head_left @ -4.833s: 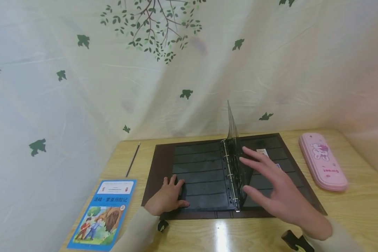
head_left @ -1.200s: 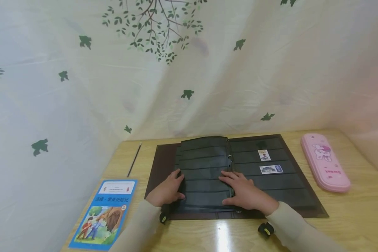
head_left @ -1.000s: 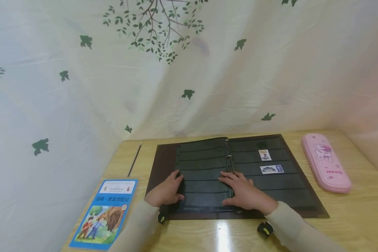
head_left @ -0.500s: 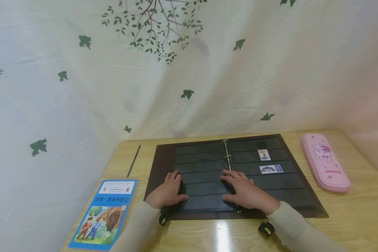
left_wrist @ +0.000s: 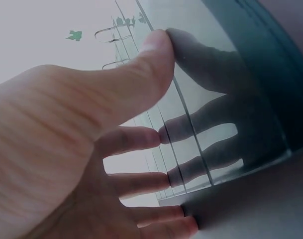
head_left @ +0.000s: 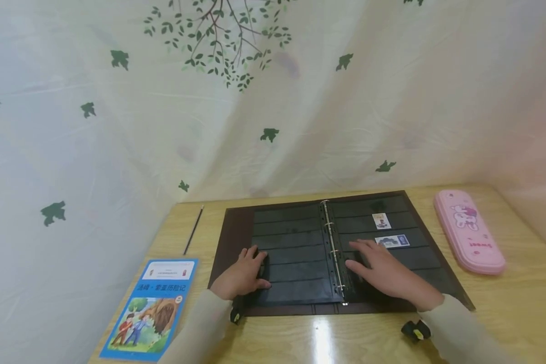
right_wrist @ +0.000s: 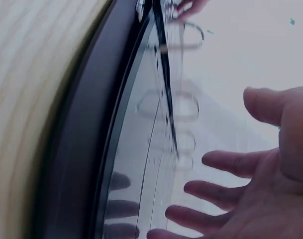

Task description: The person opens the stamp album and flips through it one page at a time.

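Observation:
A dark ring-bound stamp album (head_left: 291,253) lies open on the table, with black strip-pocket pages on both sides of its metal rings (head_left: 331,242). Two stamps show on the right page: a small upright stamp (head_left: 381,221) and a wider stamp (head_left: 393,241) below it. My left hand (head_left: 238,278) rests at the outer edge of the left page, fingers spread; the left wrist view shows its thumb (left_wrist: 156,50) and fingertips at the glossy page. Over the right page is my right hand (head_left: 387,270), fingers extended, holding nothing. In the right wrist view its fingers (right_wrist: 216,191) appear apart from the page.
On the left of the wooden table (head_left: 359,338) lie a blue-covered book (head_left: 150,308) and a thin dark pencil (head_left: 193,230). A pink pencil case (head_left: 469,232) sits to the right of the album. A patterned curtain (head_left: 218,151) hangs behind the table.
An upright page has come down onto the left side, where it lies flat. My right hand has moved right from the rings to above the right page; the left hand stays nearly in place.

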The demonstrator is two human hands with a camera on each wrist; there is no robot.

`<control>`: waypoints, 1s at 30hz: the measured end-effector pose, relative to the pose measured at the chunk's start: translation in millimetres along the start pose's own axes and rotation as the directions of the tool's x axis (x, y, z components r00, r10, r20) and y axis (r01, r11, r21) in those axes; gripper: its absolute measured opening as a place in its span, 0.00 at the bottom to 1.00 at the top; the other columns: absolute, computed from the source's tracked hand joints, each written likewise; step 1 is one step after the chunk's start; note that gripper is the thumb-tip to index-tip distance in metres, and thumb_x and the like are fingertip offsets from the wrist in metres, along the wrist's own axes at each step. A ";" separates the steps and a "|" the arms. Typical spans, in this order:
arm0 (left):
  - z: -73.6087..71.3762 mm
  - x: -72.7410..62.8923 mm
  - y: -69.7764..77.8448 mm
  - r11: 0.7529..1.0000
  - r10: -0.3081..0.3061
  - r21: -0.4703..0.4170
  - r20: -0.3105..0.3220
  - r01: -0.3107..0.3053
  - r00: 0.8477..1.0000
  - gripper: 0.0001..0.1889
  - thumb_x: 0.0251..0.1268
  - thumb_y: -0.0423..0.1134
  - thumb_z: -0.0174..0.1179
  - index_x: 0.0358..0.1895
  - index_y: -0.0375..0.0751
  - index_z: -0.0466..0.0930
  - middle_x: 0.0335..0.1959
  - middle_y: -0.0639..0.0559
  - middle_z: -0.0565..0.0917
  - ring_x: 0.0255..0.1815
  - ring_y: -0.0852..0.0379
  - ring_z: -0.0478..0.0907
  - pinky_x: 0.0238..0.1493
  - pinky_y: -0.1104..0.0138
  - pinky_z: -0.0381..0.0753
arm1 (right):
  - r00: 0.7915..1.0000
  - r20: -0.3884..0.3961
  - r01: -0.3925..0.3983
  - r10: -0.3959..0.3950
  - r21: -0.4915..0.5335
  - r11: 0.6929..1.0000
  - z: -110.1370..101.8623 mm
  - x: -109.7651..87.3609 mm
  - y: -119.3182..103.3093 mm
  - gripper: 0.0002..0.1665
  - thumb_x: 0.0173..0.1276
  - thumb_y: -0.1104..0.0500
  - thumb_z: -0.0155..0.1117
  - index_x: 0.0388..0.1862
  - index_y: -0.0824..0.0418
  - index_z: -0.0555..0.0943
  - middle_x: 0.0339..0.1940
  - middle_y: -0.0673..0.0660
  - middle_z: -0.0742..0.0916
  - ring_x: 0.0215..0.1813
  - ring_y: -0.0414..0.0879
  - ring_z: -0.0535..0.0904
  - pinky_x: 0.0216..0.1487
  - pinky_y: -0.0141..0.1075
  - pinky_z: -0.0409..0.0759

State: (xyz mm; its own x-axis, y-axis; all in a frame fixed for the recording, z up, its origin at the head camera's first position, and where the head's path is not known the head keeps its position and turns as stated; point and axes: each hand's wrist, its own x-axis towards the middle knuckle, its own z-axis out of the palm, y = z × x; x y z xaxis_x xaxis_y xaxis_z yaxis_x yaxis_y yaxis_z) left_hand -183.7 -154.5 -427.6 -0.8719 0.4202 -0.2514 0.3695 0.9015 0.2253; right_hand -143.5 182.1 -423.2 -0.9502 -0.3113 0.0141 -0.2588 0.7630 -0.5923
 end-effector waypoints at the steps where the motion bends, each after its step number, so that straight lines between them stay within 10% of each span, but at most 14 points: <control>1: 0.0 -0.1 0.1 1.000 -0.003 0.003 -0.001 0.003 1.000 0.40 0.56 0.52 0.66 0.69 0.39 0.62 0.71 0.32 0.54 0.69 0.30 0.50 0.60 0.44 0.63 | 1.000 -0.012 -0.012 0.012 -0.012 1.000 -3.0 -2.3 3.8 0.36 0.72 0.42 0.52 0.67 0.68 0.67 0.66 0.73 0.67 0.66 0.73 0.56 0.57 0.67 0.56; 13: 0.4 -1.4 0.9 1.000 -0.012 0.025 -0.009 0.012 1.000 0.40 0.55 0.53 0.66 0.69 0.39 0.63 0.70 0.32 0.55 0.69 0.31 0.51 0.59 0.46 0.65 | 0.985 -0.102 -0.159 0.140 -0.214 0.964 -19.1 -33.7 53.8 0.36 0.64 0.45 0.62 0.58 0.74 0.73 0.57 0.79 0.71 0.57 0.75 0.63 0.53 0.66 0.62; 30: -0.7 -0.5 2.4 1.000 -0.007 0.009 -0.008 0.007 1.000 0.39 0.56 0.51 0.67 0.68 0.39 0.64 0.70 0.32 0.56 0.68 0.29 0.52 0.58 0.45 0.65 | 0.961 -0.122 -0.270 0.248 -0.222 0.937 -25.9 -63.5 72.2 0.46 0.64 0.36 0.58 0.57 0.78 0.70 0.57 0.87 0.64 0.57 0.81 0.57 0.53 0.69 0.58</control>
State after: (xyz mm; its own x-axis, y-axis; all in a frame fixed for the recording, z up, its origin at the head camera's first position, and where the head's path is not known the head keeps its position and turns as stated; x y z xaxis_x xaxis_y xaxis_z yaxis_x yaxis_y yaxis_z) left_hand -182.7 -152.6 -426.2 -0.8768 0.4134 -0.2458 0.3664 0.9052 0.2152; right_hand -106.3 271.6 -446.0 -0.9985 -0.0409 -0.0356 -0.0243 0.9245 -0.3803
